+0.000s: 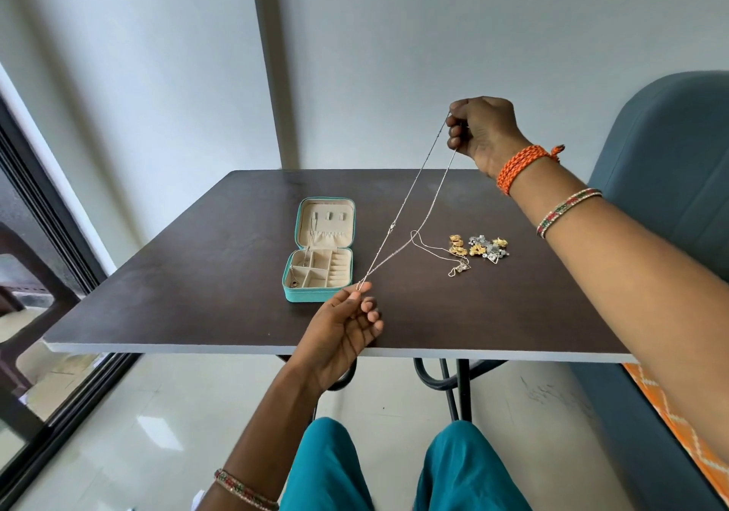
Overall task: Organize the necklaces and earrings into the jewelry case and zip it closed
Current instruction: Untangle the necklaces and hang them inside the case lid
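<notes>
Two hands are up: the left hand (347,321) and the right hand (483,132). One thin necklace (410,203) stretches between them, and a second necklace (442,254) lies on the one dark table (197,274). One teal jewelry case (321,250) lies open at the left. One heap of earrings (479,248) sits at the right, its pieces too small to count.

A dark wooden table (197,274) carries an open teal jewelry case (320,252), a thin chain (453,262) and clustered earrings (479,248)
</notes>
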